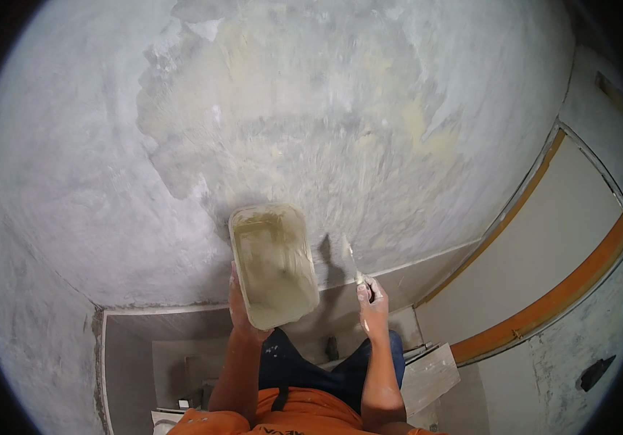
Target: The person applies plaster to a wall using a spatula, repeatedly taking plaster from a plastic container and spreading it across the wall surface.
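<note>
L grip (pixel 239 310) clasping putty-smeared rect. tub (pixel 311 261), R grip (pixel 374 304) pinching sm. spatula (pixel 353 261), nr patchy gray wall (pixel 290 152)

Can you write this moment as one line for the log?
left hand: holding tub | tub: pale paste inside | right hand: holding scraper, blade toward wall | wall: patchy grey, white and yellowish

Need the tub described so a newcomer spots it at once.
Start at the large patchy grey-white wall filling the upper middle. In front of its lower part, the left hand holds a rectangular, round-cornered tub, open side showing. Its inside is smeared greyish-beige, and it is far broader than the slim tool in the right hand.
</note>
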Demonstrator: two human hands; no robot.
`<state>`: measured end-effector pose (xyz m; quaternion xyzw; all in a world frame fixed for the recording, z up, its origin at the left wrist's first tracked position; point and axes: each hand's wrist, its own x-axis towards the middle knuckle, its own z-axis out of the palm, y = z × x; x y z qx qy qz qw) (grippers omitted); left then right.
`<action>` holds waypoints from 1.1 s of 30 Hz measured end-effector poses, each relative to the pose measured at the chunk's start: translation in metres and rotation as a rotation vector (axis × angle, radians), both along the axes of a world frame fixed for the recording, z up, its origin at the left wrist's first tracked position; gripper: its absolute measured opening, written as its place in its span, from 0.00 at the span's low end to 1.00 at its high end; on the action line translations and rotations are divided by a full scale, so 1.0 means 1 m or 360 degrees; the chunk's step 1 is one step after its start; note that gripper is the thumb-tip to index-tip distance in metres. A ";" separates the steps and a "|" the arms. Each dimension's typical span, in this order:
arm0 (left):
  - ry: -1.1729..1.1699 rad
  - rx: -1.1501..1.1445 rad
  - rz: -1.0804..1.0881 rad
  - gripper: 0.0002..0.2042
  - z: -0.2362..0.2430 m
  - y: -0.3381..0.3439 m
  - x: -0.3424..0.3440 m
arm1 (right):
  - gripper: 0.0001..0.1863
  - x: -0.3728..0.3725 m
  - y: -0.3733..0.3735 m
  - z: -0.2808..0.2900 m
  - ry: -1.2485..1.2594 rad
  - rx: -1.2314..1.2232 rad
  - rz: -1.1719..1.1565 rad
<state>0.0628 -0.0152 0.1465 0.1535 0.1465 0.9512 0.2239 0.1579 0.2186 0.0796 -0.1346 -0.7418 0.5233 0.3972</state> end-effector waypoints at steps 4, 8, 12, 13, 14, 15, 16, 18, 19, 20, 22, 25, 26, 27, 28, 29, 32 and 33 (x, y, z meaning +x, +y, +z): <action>-0.0017 -0.0188 0.0171 0.22 0.019 0.006 0.007 | 0.21 0.018 0.000 0.013 0.0077 -0.0941 0.0720; 0.0165 -0.0551 0.0315 0.20 0.018 0.017 0.014 | 0.25 0.027 -0.006 0.037 0.0010 -0.1134 0.1111; 0.0378 -0.0457 0.0156 0.19 -0.019 0.027 0.001 | 0.24 0.028 -0.003 0.045 -0.0249 -0.0825 0.1249; 0.0472 -0.0469 0.0145 0.19 -0.033 0.027 -0.004 | 0.24 0.028 -0.001 0.043 -0.0246 -0.0843 0.1229; 0.0471 -0.0473 0.0116 0.19 -0.036 0.031 -0.004 | 0.22 0.028 0.000 0.043 -0.0344 -0.0799 0.1288; 0.0305 -0.0346 0.0073 0.21 -0.039 0.034 -0.004 | 0.19 0.027 0.001 0.045 -0.0444 -0.0755 0.1349; 0.0137 -0.0222 0.0033 0.22 -0.041 0.037 -0.004 | 0.14 0.030 0.000 0.046 -0.0493 -0.0817 0.1284; 0.0123 -0.0176 -0.0062 0.23 -0.041 0.038 -0.006 | 0.12 0.028 0.005 0.033 -0.0449 -0.0816 0.1246; 0.0110 -0.0128 -0.0135 0.25 -0.041 0.037 -0.008 | 0.10 0.027 0.008 0.026 -0.0410 -0.0807 0.1230; 0.0108 -0.0127 -0.0144 0.25 -0.043 0.037 -0.008 | 0.10 0.027 0.010 0.023 -0.0410 -0.0808 0.1221; -0.0004 -0.0002 -0.0212 0.26 -0.048 0.035 -0.007 | 0.12 0.026 0.014 0.019 -0.0359 -0.0795 0.1289; -0.0080 0.0025 -0.0304 0.26 -0.029 0.038 -0.001 | 0.15 0.026 0.027 0.010 -0.0378 -0.0728 0.1176; -0.0080 0.0025 -0.0303 0.26 -0.030 0.037 -0.001 | 0.15 0.024 0.029 0.006 -0.0379 -0.0728 0.1177; -0.0083 -0.0032 -0.0255 0.26 -0.033 0.037 -0.003 | 0.16 0.022 0.030 0.003 -0.0388 -0.0736 0.1170; -0.0085 -0.0089 -0.0205 0.26 -0.035 0.035 -0.004 | 0.18 0.019 0.032 0.000 -0.0398 -0.0744 0.1163; -0.0083 -0.0086 -0.0203 0.26 -0.037 0.035 -0.006 | 0.18 0.018 0.034 -0.006 -0.0397 -0.0740 0.1164; -0.0185 -0.0058 -0.0124 0.26 -0.038 0.031 -0.010 | 0.22 0.017 0.038 -0.031 -0.0456 -0.0842 0.1102; -0.0172 -0.0039 -0.0083 0.26 -0.034 0.029 -0.010 | 0.25 0.016 0.039 -0.041 -0.0672 -0.0710 0.0939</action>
